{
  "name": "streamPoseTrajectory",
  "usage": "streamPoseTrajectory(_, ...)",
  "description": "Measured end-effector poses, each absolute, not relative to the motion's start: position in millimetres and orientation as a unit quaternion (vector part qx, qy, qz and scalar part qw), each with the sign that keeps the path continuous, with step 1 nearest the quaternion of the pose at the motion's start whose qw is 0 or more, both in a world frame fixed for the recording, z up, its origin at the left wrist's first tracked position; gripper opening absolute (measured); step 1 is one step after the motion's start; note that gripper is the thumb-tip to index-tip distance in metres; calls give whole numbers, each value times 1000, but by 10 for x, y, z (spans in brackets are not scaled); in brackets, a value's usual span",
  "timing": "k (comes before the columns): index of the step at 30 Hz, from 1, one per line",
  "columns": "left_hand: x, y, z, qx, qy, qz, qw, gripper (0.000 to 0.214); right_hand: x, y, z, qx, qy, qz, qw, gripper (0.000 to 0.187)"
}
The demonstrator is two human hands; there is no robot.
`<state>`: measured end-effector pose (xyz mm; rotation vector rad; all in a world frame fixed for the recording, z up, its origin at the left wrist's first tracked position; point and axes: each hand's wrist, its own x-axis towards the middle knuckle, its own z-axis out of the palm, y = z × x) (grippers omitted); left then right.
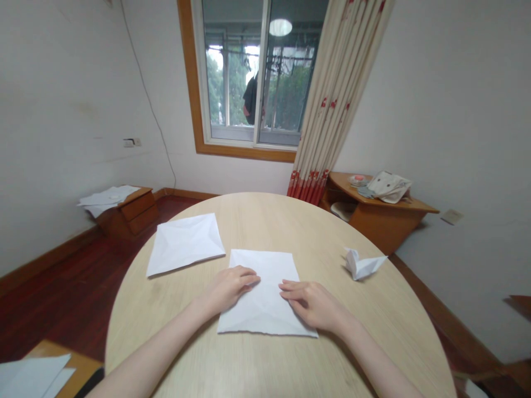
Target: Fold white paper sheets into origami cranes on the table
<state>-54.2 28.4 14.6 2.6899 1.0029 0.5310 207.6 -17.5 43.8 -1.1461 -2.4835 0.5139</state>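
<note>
A creased white paper sheet (265,276) lies flat on the round wooden table (265,221) right in front of me. My left hand (229,287) rests on the sheet's left part, fingers bent and pressed down on the paper. My right hand (312,302) lies on the sheet's right part, fingers together and stretched toward the middle. Neither hand lifts anything. A second creased white sheet (185,242) lies to the upper left of the first. A folded white paper figure (362,265) stands at the right side of the table.
A low wooden cabinet (128,213) with papers stands on the left by the wall. A wooden side table (379,213) with a bag stands at the right under the curtain (332,99). More white paper (31,376) lies at the lower left.
</note>
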Motion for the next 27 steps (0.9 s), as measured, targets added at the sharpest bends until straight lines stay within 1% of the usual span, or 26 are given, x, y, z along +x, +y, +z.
streamPoseTrajectory(5, -520, 189, 269, 909, 330, 182, 177, 29, 2087, -192, 479, -426, -860, 222, 170, 34)
streamPoseTrajectory(8, -503, 124, 353, 907, 334, 157, 203, 30, 2086, -200, 480, -441, -849, 247, 153, 41)
streamPoseTrajectory(11, -507, 79, 396, 905, 338, 128, 227, 45, 2078, -213, 470, -456, -843, 258, 123, 57)
streamPoseTrajectory(15, -539, 64, 404, 901, 332, 68, 270, 80, 2067, -233, 479, -464, -839, 274, 81, 77)
streamPoseTrajectory(17, -551, 64, 412, 902, 326, 45, 280, 92, 2066, -238, 494, -462, -837, 287, 65, 86)
streamPoseTrajectory(21, -546, 50, 454, 904, 327, 13, 274, 100, 2066, -242, 512, -464, -833, 299, 40, 99)
streamPoseTrajectory(25, -525, 25, 491, 911, 323, 1, 257, 103, 2049, -255, 512, -462, -837, 293, 15, 109)
streamPoseTrajectory(27, -521, 17, 497, 913, 320, 0, 253, 103, 2039, -264, 516, -458, -840, 292, 4, 110)
